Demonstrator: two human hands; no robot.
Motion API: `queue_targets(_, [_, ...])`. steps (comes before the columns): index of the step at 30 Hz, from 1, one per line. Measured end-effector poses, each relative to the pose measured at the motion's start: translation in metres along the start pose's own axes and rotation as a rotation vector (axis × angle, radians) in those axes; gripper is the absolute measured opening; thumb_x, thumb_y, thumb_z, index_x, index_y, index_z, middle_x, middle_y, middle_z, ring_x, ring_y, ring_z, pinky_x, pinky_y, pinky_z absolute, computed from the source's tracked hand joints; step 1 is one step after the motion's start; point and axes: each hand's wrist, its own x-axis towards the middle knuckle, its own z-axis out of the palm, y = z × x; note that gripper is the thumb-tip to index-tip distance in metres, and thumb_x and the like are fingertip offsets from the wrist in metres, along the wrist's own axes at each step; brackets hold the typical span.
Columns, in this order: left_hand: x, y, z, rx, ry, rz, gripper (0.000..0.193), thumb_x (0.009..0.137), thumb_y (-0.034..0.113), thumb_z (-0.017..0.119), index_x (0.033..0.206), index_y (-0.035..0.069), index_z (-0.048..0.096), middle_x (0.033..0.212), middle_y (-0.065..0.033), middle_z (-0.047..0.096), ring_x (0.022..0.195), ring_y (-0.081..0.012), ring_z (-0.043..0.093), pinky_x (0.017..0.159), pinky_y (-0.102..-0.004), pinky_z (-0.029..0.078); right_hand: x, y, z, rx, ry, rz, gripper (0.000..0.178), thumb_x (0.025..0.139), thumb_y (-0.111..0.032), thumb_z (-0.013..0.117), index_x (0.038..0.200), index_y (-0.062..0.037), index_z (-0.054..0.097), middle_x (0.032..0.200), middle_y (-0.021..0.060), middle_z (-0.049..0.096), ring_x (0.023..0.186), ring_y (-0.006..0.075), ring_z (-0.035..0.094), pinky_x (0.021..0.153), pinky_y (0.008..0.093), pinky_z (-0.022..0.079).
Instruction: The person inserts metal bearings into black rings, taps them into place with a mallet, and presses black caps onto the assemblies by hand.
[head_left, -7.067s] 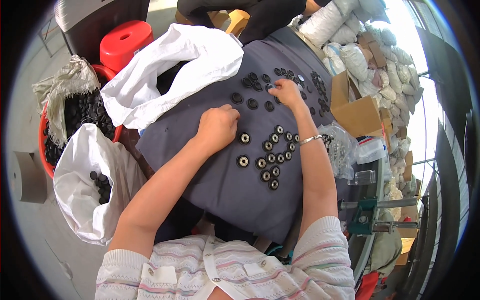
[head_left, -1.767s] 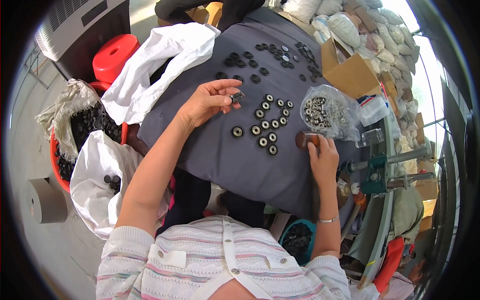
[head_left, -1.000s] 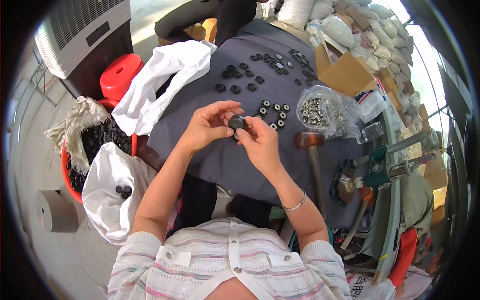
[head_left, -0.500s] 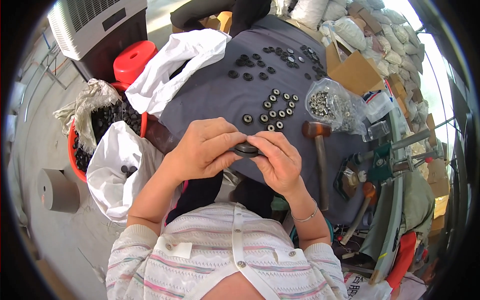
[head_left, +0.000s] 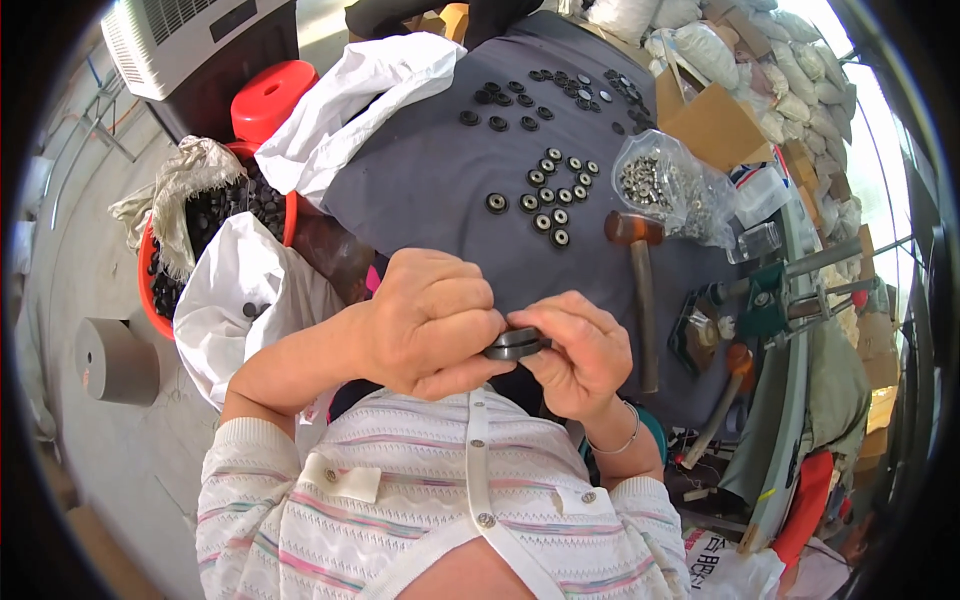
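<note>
Grey-covered table [head_left: 430,190], black rings [head_left: 553,193] clustered mid-table and at far edge, clear bag of metal bits [head_left: 665,188] and hammer [head_left: 640,280] by right edge

Head cam, fisheye, looks straight down, close over hands, table [head_left: 440,180] beyond.

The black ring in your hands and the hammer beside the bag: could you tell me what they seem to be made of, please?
Ring: matte black with no shine, probably rubber or plastic; the look leaves it open. Hammer: pale, bare, straight handle, likely wood; the brownish, dull head may be rusted metal or rubber, hard to tell.
</note>
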Motion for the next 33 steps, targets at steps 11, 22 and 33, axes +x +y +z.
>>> queue_targets(11, [-0.071, -0.068, 0.113, -0.004, -0.067, -0.727, 0.021, 0.080, 0.020, 0.071, 0.090, 0.002, 0.067, 0.078, -0.0126, 0.063, 0.069, -0.0322, 0.062, 0.061, -0.0398, 0.049, -0.086, 0.118, -0.030, 0.169, 0.279, 1.147, 0.019, 0.084, -0.003, 0.059, 0.100, 0.0060, 0.066, 0.074, 0.0055, 0.063, 0.058, 0.0098, 0.058, 0.050, 0.0242, 0.051])
queue_targets(22, [-0.080, -0.072, 0.127, 0.151, -0.009, -0.704, 0.009, 0.074, 0.008, 0.065, 0.083, 0.007, 0.065, 0.074, -0.0079, 0.060, 0.068, -0.0293, 0.062, 0.059, -0.0390, 0.049, -0.096, 0.133, -0.110, -1.246, 0.033, 0.810, 0.033, 0.083, -0.028, 0.065, 0.097, 0.0016, 0.063, 0.109, 0.0221, 0.061, 0.086, 0.0400, 0.062, 0.077, 0.0475, 0.050])
queue_targets(33, [-0.083, -0.072, 0.130, 0.203, -0.007, -0.699, 0.010, 0.072, 0.008, 0.066, 0.082, 0.007, 0.064, 0.075, -0.0070, 0.059, 0.071, -0.0288, 0.062, 0.060, -0.0393, 0.049, -0.101, 0.101, -0.115, -0.126, 0.215, 1.165, 0.044, 0.076, -0.003, 0.067, 0.117, 0.0061, 0.054, 0.087, 0.0120, 0.063, 0.069, 0.0204, 0.063, 0.067, 0.0340, 0.052])
